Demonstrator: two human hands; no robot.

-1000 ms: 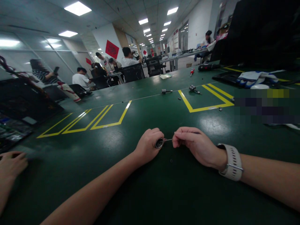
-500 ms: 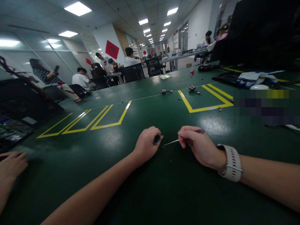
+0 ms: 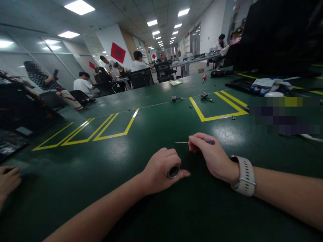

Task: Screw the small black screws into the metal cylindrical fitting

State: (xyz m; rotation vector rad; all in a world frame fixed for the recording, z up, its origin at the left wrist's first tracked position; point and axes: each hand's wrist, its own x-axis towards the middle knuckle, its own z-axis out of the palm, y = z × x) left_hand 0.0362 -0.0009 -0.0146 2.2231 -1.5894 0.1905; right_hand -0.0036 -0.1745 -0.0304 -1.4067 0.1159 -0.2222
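My left hand (image 3: pixel 158 169) is closed around a short hollow metal cylinder (image 3: pixel 173 171), its open round end facing me and its thumb stretched out low to the right. My right hand (image 3: pixel 205 151) grips a small screwdriver (image 3: pixel 209 142) by its purple handle. The thin shaft points left and lies above and just past my left hand, apart from the cylinder. No small black rings show on the tabletop by my left hand; the hand covers that spot. Farther off lie two metal chuck-like parts, one (image 3: pixel 177 98) near the seam and another (image 3: pixel 207 97) inside yellow tape.
Small metal bits (image 3: pixel 233 117) and a dark piece (image 3: pixel 190 106) lie on the green table (image 3: pixel 151 127). Behind are a red screwdriver (image 3: pixel 204 78), a dark power tool (image 3: pixel 222 73) and gloves (image 3: pixel 270 85). Another person's hand (image 3: pixel 10 181) rests at the left edge.
My left hand has moved down and toward me with the cylinder, covering where two small black rings lay. My right hand has lifted the screwdriver tip up, leaving the shaft level.
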